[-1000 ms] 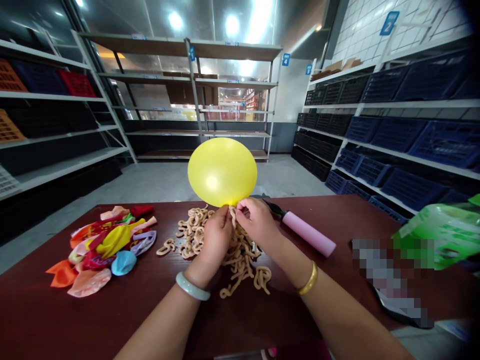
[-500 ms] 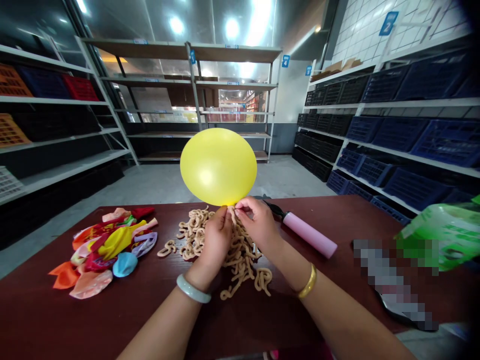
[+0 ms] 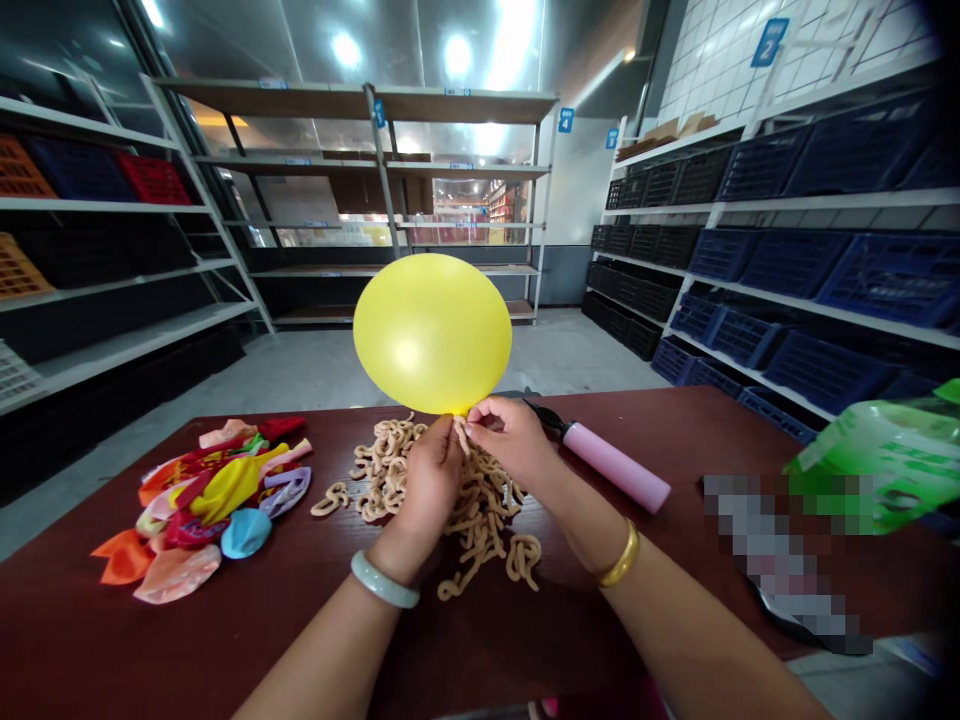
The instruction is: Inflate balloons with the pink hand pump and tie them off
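An inflated yellow balloon (image 3: 433, 333) stands above both hands, its neck pointing down between them. My left hand (image 3: 433, 470) is closed, thumb and fingers pinching at the balloon's neck. My right hand (image 3: 514, 440) is closed too, its thumb and fingertips on a short beige cord at the neck. Beneath and around the hands lies a pile of beige twisted cords (image 3: 386, 460) on the dark red table (image 3: 300, 610). The knot area is partly hidden by my fingers.
Limp coloured balloons (image 3: 225, 485) are heaped at the left. A pink hand pump (image 3: 616, 467) lies right of my right hand. Farther right are a green plastic bag (image 3: 870, 465) and a blurred-out object (image 3: 780, 560). Shelves with crates (image 3: 795, 265) stand beyond the table.
The whole view has shifted slightly, with most things a little farther left. Both hands keep their pinch at the balloon's neck, and the beige cord there has changed its angle slightly.
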